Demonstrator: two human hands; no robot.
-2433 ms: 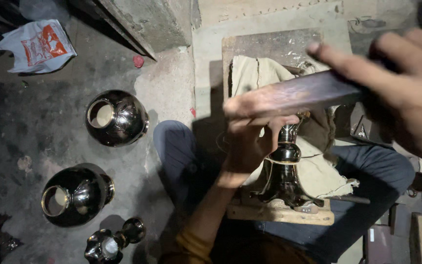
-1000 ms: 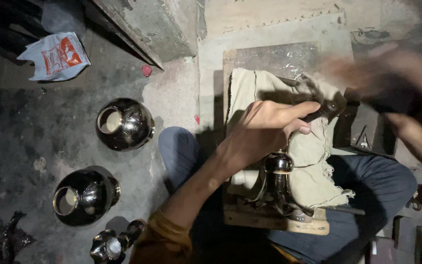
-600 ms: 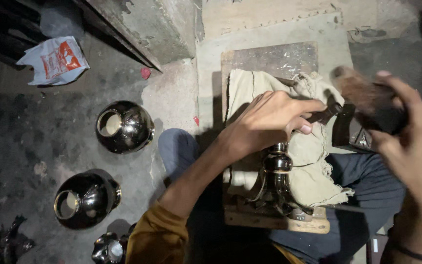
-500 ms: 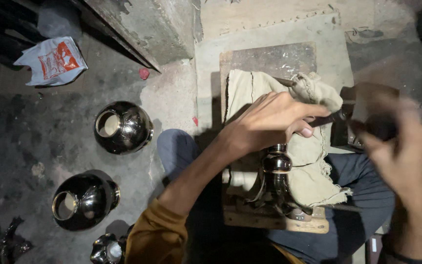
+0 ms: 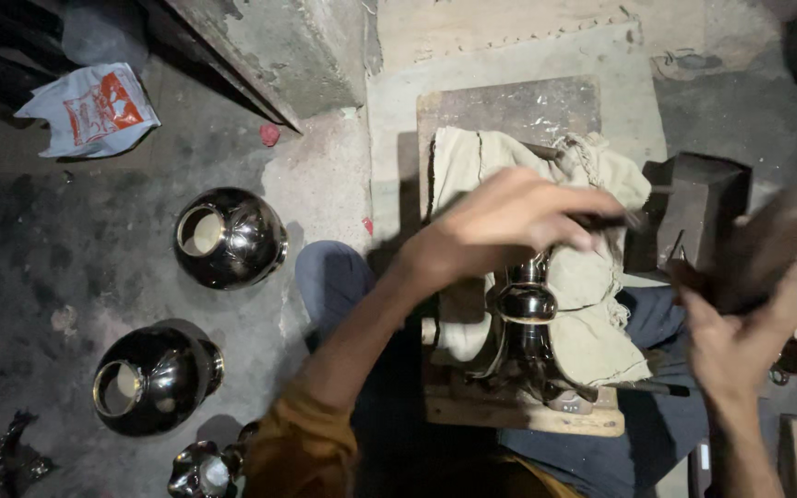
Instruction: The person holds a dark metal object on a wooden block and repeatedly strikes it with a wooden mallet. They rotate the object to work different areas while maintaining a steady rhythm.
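Note:
My left hand (image 5: pixel 509 221) is closed around a thin dark tool (image 5: pixel 612 219) whose tip points right, above a shiny dark metal vessel (image 5: pixel 526 318). The vessel stands on a wooden board (image 5: pixel 518 415) in my lap, with a beige cloth (image 5: pixel 583 286) draped behind it. My right hand (image 5: pixel 740 323) is at the right, gripping a flat dark wooden block (image 5: pixel 767 244) that is blurred by motion. The vessel's base is partly hidden by my forearm and the cloth.
Two round polished metal pots (image 5: pixel 230 238) (image 5: pixel 151 380) lie on the dark floor at the left, with a smaller fluted piece (image 5: pixel 203 468) below them. A plastic bag (image 5: pixel 89 109) lies at the top left. A dark metal block (image 5: pixel 698 207) stands right of the cloth.
My right hand has swung the wooden block from high over the vessel down and to the right. My left hand has shifted from the vessel's neck up to the thin tool.

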